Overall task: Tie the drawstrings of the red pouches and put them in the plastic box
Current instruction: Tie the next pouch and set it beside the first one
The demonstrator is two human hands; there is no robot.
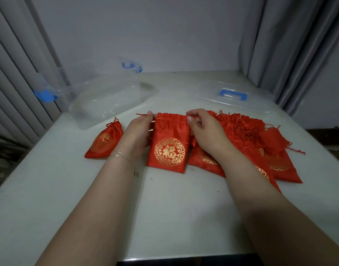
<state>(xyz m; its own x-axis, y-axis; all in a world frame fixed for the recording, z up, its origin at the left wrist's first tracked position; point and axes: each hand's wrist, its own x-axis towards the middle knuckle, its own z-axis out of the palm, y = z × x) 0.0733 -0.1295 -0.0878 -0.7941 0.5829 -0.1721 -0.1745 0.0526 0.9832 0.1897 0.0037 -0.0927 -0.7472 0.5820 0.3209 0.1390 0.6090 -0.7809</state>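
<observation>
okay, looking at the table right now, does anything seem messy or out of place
Mostly tidy. The pile of red pouches at the right is jumbled, overlapping with tangled drawstrings. One cinched pouch lies on the table beside the clear plastic box, not in it. Nothing looks damaged.

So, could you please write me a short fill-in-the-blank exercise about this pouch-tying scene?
1. Both hands hold the middle pouch at its ____ edge.
2. The tied pouch lies to the ____ of the left hand.
3. The clear plastic box holds ____ pouches.
4. The lid has a ____ handle.

Missing words: top; left; no; blue
</observation>
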